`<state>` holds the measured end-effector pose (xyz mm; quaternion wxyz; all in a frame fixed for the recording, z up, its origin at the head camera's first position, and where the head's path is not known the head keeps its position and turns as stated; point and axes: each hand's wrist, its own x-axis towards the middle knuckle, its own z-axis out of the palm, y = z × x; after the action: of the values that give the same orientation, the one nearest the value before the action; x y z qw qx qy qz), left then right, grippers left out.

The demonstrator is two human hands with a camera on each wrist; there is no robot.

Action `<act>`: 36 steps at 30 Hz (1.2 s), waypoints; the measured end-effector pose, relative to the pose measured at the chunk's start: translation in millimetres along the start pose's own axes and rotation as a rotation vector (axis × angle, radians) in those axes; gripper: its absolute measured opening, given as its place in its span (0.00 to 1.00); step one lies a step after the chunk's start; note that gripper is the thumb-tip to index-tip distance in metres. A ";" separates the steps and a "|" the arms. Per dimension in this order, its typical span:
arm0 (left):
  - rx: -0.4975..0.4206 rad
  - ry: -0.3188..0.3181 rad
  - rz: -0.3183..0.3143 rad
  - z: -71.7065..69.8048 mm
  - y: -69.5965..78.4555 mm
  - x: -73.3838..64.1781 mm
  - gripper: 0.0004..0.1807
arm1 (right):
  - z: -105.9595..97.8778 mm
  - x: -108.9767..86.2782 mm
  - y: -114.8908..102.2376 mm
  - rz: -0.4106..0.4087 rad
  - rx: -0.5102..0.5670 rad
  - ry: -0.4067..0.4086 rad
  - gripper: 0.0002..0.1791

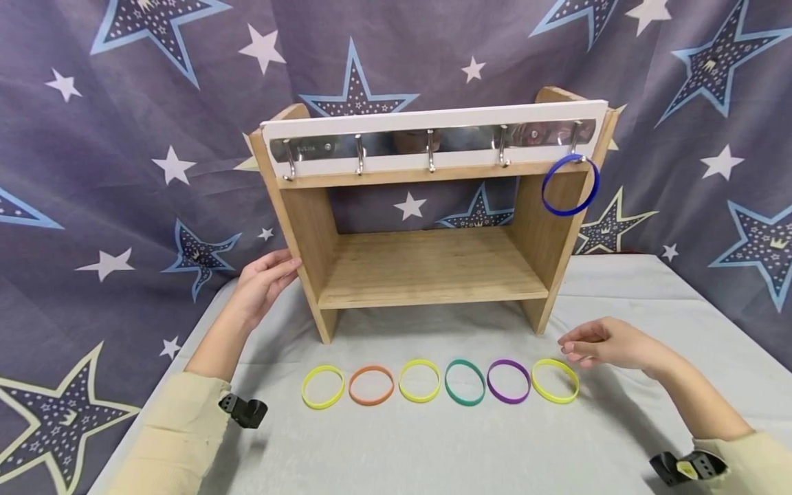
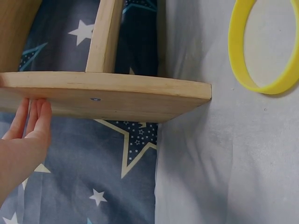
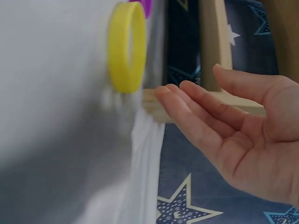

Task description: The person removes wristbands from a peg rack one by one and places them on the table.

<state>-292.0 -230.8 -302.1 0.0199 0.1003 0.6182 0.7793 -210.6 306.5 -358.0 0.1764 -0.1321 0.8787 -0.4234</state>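
Observation:
My left hand (image 1: 262, 285) touches the outer left side of a wooden shelf (image 1: 433, 271), its straight fingers (image 2: 32, 116) against the side panel in the left wrist view. Near the row's right end, my right hand (image 1: 609, 344) hovers with fingers loosely bent and nothing in them. Just left of it lies a yellow wristband (image 1: 555, 399). The row continues leftward with a purple wristband (image 1: 509, 400), a teal one, another yellow wristband (image 1: 419, 400), an orange wristband (image 1: 371, 403) and a yellow one at the left end. A blue wristband (image 1: 570, 213) hangs from the rightmost hook.
Across the shelf's top front runs a white board with a metal hook rail (image 1: 396, 144) bearing several hooks. The shelf stands on a table covered in pale grey cloth (image 1: 427, 454). A dark star-patterned curtain (image 1: 124, 220) hangs behind and at the sides.

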 end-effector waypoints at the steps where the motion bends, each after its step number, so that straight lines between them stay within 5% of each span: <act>1: 0.001 0.000 0.000 0.1 0.1 -0.2 0.10 | -0.7 0.6 -2.5 -0.018 -0.002 0.002 0.22; 19: -0.004 -0.003 -0.001 -0.5 1.7 0.0 0.10 | -30.0 5.7 -61.4 -0.173 -0.055 0.278 0.20; 30: 0.007 -0.003 -0.004 -0.6 0.1 -0.4 0.10 | -47.0 3.7 -92.1 -0.172 -0.099 0.413 0.23; 36: 0.013 -0.004 -0.005 -0.5 0.8 -0.8 0.09 | -54.5 2.4 -101.8 -0.256 0.007 0.444 0.14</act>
<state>-291.2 -231.5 -301.6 0.0224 0.1002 0.6233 0.7752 -227.4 281.8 -246.4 -0.0754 -0.1452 0.8706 -0.4640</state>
